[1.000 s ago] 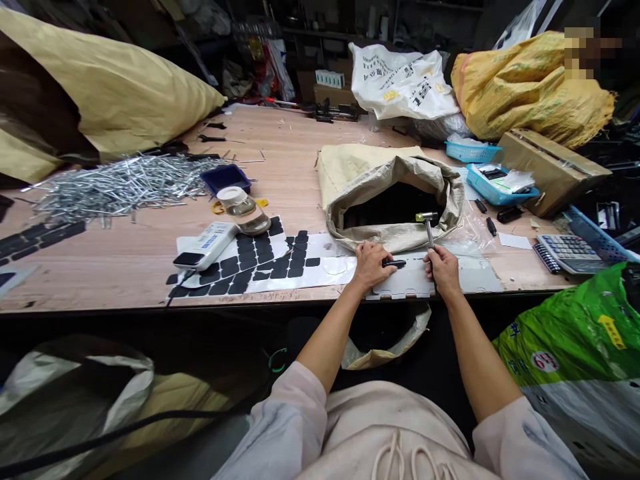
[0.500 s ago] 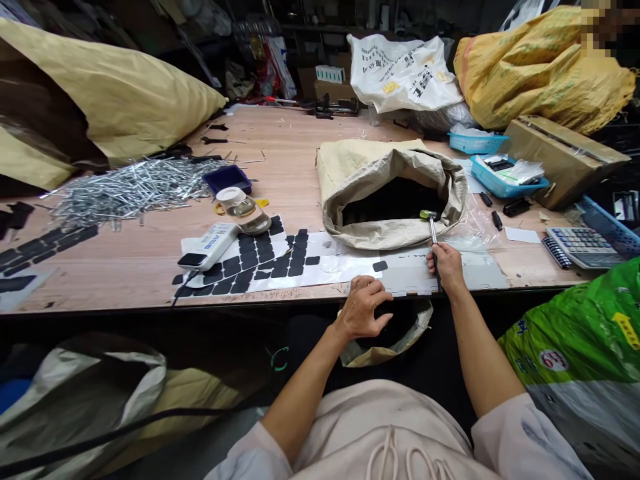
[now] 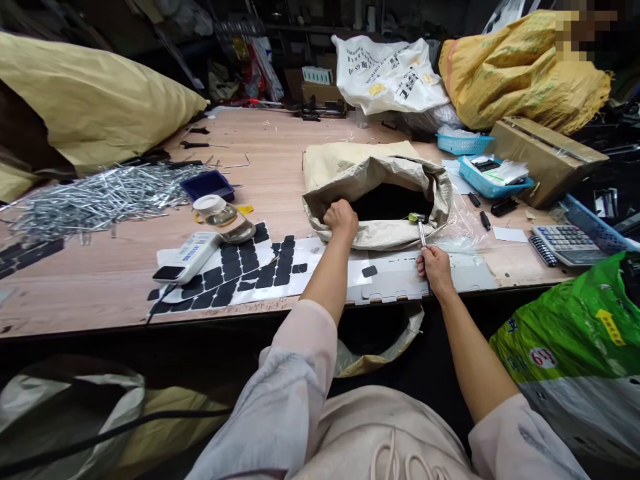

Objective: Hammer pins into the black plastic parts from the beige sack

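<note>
On the tabletop (image 3: pixel 280 180), I've got the open sack (image 3: pixel 390 233) mid-frame; if the left hand (image 3: pixel 341 219) tugs its rim, it could slump (fingers curled there, can't tell if pinching). Hammer (image 3: pixel 421 233), right of centre, wrapped by the right hand's (image 3: pixel 436 268) fingers: head overlaps the front lip in view, might snag. Long axis near-far, head up-frame, tipped slightly left.

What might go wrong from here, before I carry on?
The hammer in the right hand has its head close to the rim of the open sack, so it might snag. The left hand is at that sack's mouth, so a careless swing could hit it. The jar, close beside the white device, might tip if bumped.
</note>
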`<state>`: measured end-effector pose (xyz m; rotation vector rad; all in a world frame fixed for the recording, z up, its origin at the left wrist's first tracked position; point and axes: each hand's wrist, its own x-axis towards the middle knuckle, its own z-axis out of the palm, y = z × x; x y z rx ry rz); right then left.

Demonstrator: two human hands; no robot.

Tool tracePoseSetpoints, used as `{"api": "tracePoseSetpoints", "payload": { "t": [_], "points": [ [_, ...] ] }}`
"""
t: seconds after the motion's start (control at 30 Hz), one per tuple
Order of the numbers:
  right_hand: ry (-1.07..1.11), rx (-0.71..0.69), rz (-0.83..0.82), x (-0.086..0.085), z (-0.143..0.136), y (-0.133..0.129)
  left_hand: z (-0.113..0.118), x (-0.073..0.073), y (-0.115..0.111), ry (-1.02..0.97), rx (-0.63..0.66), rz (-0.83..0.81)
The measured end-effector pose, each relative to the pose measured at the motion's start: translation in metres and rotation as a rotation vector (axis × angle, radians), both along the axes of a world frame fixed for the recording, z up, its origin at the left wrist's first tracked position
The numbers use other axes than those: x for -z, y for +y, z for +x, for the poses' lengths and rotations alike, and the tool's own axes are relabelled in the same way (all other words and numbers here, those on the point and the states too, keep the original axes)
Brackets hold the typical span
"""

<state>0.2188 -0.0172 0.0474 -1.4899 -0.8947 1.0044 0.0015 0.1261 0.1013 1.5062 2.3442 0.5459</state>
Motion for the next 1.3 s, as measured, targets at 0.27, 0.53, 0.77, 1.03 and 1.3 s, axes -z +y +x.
{"api": "tracePoseSetpoints", "payload": {
  "t": [0.27, 0.53, 0.77, 1.03, 1.3],
  "points": [
    [-0.011, 0.004, -0.012, 0.000, 0.000, 0.001, -0.003, 0.024, -0.015, 0.031, 0.054, 0.090],
    [0.003, 0.002, 0.008, 0.003, 0.002, 0.000, 0.006, 0.042, -0.104, -0.043, 0.529, 0.561],
    [-0.027, 0.002, 0.086, 0.000, 0.000, -0.011, 0.011, 0.074, -0.136, -0.074, 0.779, 0.390],
    [-0.690, -0.086, 0.300, -0.011, 0.002, -0.070, 0.008, 0.073, -0.123, -0.205, 0.743, 0.307],
    [-1.109, -0.143, 0.293, -0.004, -0.004, -0.102, 0.009, 0.078, -0.122, -0.211, 0.751, 0.338]
  ]
}}
